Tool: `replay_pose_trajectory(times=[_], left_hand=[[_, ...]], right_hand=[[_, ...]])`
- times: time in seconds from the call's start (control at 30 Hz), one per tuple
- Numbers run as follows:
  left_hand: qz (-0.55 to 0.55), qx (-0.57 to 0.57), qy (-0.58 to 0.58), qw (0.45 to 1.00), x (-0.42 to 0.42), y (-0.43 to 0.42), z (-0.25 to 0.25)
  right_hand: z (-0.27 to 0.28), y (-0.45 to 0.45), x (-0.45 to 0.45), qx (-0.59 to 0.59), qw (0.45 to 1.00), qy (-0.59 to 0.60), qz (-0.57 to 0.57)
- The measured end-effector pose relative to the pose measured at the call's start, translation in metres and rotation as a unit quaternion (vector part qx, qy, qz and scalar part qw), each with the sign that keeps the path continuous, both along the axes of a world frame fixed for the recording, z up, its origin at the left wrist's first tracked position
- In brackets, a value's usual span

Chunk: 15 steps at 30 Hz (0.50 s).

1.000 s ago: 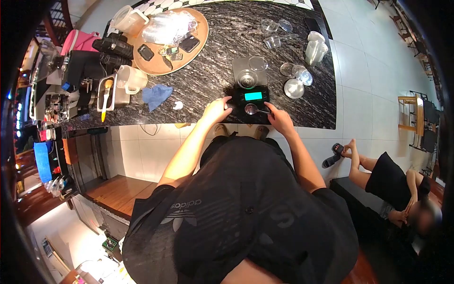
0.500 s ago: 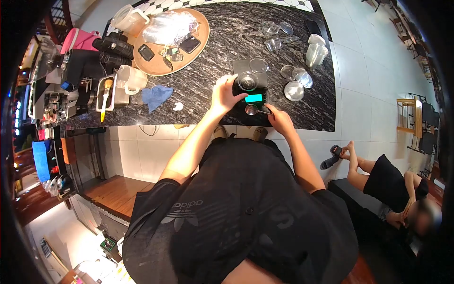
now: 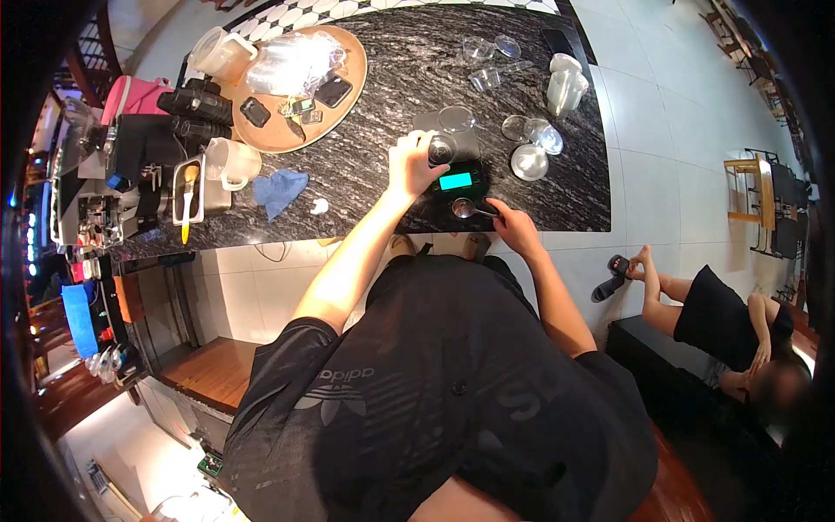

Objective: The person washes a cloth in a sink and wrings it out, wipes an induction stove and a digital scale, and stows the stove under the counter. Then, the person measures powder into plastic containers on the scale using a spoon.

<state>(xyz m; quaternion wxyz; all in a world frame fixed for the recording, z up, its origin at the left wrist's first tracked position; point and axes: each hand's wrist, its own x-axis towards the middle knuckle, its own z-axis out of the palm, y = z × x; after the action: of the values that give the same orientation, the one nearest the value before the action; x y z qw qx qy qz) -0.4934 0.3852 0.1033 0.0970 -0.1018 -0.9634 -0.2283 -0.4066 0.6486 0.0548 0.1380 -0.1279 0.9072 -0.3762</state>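
Observation:
A black digital scale with a lit turquoise display (image 3: 455,181) sits on the dark marbled counter near its front edge. My left hand (image 3: 410,167) is closed around a small clear cup (image 3: 442,151) at the scale's platform; whether the cup rests on it or is slightly raised I cannot tell. Behind the cup, a round clear lid (image 3: 457,118) lies by the platform's far edge. My right hand (image 3: 517,226) grips the handle of a metal spoon (image 3: 464,208), its bowl just in front of the scale. What the spoon holds, if anything, is too small to make out.
Clear cups and lids (image 3: 530,162) stand right of the scale, with stacked plastic cups (image 3: 567,87) beyond. To the left are a blue cloth (image 3: 280,193), a plastic jug (image 3: 233,163), a metal tray with a brush (image 3: 189,193) and a round brown tray (image 3: 335,122). A person (image 3: 720,317) sits at right.
My left fingers wrap further round the cup. My right hand and the spoon have drawn slightly away from the scale, towards me and to the right. The whole view has shifted a little.

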Motion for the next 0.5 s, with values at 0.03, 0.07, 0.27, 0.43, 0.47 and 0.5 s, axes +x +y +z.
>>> replay_pose_trajectory(times=[0.03,0.07,0.27,0.43,0.47,0.5], left_hand=[[-0.004,0.005,0.005,1.000,0.000,0.000,0.001],[-0.007,0.010,0.009,1.000,0.000,0.000,0.002],[0.004,0.098,0.085,0.992,-0.002,-0.015,-0.004],[0.091,0.282,-0.052,0.954,0.045,-0.059,-0.021],[0.086,0.330,-0.067,0.938,0.058,-0.070,-0.035],[0.080,0.377,-0.082,0.919,0.070,-0.081,-0.048]], right_hand=[[0.000,0.001,0.000,0.000,1.000,0.000,0.002],[0.000,0.001,0.000,0.006,1.000,0.005,0.008],[0.014,0.006,0.001,0.013,0.999,-0.034,-0.025],[0.019,0.032,0.002,-0.046,0.990,-0.054,-0.124],[0.015,0.039,-0.002,-0.059,0.988,-0.015,-0.144],[0.012,0.043,-0.005,-0.073,0.984,0.023,-0.163]])
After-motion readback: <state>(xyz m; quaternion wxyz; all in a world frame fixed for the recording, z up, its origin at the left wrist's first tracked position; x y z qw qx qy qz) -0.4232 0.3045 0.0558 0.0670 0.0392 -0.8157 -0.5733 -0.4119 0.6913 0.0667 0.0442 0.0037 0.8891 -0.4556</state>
